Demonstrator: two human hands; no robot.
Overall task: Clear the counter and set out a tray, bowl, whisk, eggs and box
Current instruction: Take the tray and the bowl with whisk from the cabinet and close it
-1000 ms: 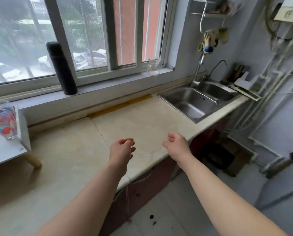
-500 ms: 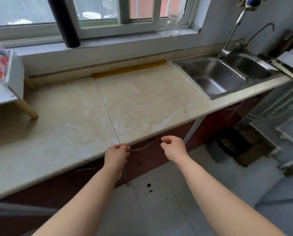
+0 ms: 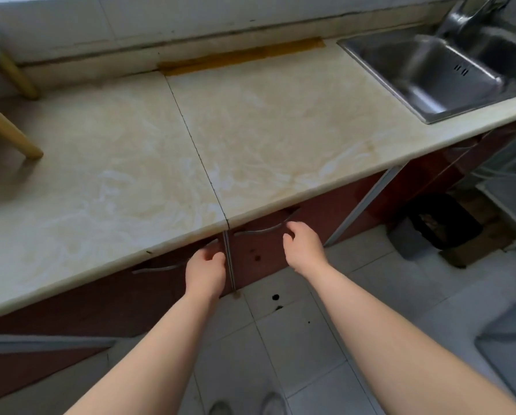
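Down below the front edge of the counter [image 3: 136,163], both hands reach at the 2 dark red cabinet doors. The left hand [image 3: 206,269] has its fingers curled around the right end of the left door's handle [image 3: 160,268], a thin curved metal bar, just left of the pale vertical strip [image 3: 229,262] that divides the doors. The right hand [image 3: 303,245] is cupped, fingers bent, with the fingertips at the right end of the right door's handle [image 3: 259,230]; whether it actually grips the bar cannot be told. Both doors appear shut against the cabinet front.

The counter is beige marble-patterned stone in 2 slabs, joined by a dark seam [image 3: 195,145] running from the back wall to the lip right above the hands. Its broad middle surface lies bare. At the left edge 2 wooden legs [image 3: 11,130] of a small stand rest on the stone, and a strip of yellow tape [image 3: 241,55] lies along the back edge. A steel sink [image 3: 430,76] is set into the right end. None of the tray, bowl, whisk, eggs or box is in view.

On the grey floor tiles to the right sits a black bin [image 3: 439,220].
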